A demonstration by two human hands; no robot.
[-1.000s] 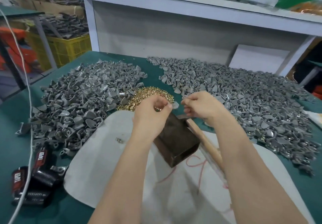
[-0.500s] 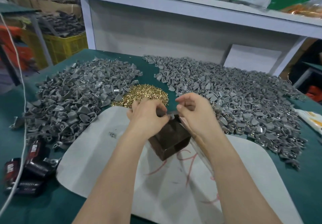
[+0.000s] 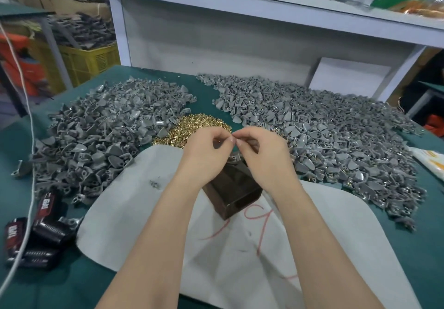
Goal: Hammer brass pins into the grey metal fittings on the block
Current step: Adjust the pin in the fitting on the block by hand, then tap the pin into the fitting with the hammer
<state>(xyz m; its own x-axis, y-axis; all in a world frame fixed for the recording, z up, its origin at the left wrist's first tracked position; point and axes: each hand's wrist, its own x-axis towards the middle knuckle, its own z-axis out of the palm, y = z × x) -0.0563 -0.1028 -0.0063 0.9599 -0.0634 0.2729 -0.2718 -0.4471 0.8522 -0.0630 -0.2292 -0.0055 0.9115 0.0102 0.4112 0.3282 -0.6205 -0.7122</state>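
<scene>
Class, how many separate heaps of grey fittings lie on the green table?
2. The left heap lies left of the brass pins; the right heap lies to their right. Strays near the block may be hidden.

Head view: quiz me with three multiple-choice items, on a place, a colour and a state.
1. Where does the brass pin heap lie? A in the yellow crate; B between the left fitting heap and the right fitting heap; C on the floor.
2. What colour is the table cover? A green; B red; C black.
3. How are the left hand and right hand posed? A flat on the sheet; B gripping a hammer; C fingertips pinched together above the block.
B: the gold heap sits in the gap between the grey ones. A: teal-green cloth shows around the heaps. C: curled fingertips meet over the block; what they pinch is too small to tell.
</scene>
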